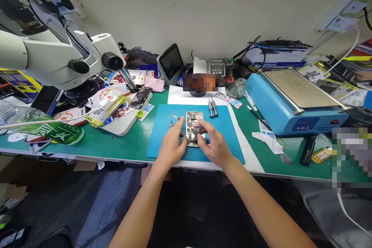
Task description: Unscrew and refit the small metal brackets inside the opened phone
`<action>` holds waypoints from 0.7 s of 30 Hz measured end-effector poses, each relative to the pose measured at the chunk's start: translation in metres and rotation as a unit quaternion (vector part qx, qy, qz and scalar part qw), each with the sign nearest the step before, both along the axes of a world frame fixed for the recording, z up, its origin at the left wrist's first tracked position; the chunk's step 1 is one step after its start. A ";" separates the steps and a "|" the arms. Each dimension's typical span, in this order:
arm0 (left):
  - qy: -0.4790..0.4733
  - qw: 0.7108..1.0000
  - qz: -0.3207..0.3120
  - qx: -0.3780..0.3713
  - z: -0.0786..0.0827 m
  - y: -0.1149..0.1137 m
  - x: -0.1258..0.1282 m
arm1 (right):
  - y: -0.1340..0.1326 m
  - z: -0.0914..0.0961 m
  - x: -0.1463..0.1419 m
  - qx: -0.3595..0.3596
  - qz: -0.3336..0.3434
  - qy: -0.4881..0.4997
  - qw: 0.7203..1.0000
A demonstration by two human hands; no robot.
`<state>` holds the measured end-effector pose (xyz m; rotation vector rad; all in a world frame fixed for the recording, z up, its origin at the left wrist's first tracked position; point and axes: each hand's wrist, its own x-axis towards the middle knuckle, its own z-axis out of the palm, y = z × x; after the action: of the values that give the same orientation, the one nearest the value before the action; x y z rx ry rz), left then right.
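Smartphone point(191, 126) lies opened beneath two bare hands at a crowded desk point(128, 149)

A person works over the phone, its inner parts exposed, as it rests lengthwise, near to far, on a blue mat point(161, 137). The right hand point(215, 143) reaches across the phone's right side, its grip pinched around a short grey screwdriver-like tool point(198, 129) standing over the inner parts; the tool's tip is hidden. The left hand point(171, 143) lies along the phone's left edge, fingers extended; whether its grip bears on the frame cannot be told. Small loose parts point(171, 123) sit on the mat just left and far of that hand, while a pair of grey screwdrivers point(210, 109) lies side by side to the far right.

Beyond the mat, a glass jar point(237, 88) stands on the far right, short of a blue machine point(270, 104) topped with a metal plate. To the left, a white microscope point(55, 60) leans in above scattered packets and a second opened phone point(141, 98), and a green plastic bottle point(65, 131) lies on its side near the desk's left end.
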<state>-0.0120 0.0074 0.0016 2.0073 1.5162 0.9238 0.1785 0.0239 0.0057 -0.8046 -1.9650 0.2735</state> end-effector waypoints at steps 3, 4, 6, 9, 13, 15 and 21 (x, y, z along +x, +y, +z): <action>0.001 1.000 0.002 -0.006 0.001 0.000 0.000 | 0.000 0.001 0.000 0.000 0.004 0.000 1.000; 0.001 1.000 0.002 -0.007 0.001 0.000 0.000 | 0.000 0.002 0.000 0.000 0.006 -0.001 1.000; 0.000 1.000 0.003 -0.008 0.002 -0.001 0.000 | 0.000 0.001 0.000 -0.005 0.008 -0.001 1.000; -0.002 1.000 0.003 -0.011 0.002 -0.001 0.000 | 0.000 -0.002 0.000 -0.024 0.012 0.009 1.000; 0.003 1.000 0.001 -0.009 0.001 0.000 -0.001 | 0.000 -0.006 0.000 -0.049 0.007 0.020 0.999; 0.006 1.000 0.002 -0.006 0.001 0.000 -0.001 | -0.001 -0.006 0.000 -0.054 0.006 0.022 0.998; 0.015 1.000 0.006 -0.007 0.002 0.000 0.000 | -0.003 -0.005 0.001 -0.054 0.004 0.031 0.998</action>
<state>-0.0124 0.0078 0.0032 2.0117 1.5489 0.8900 0.1791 0.0207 0.0005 -0.8472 -1.9093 0.4079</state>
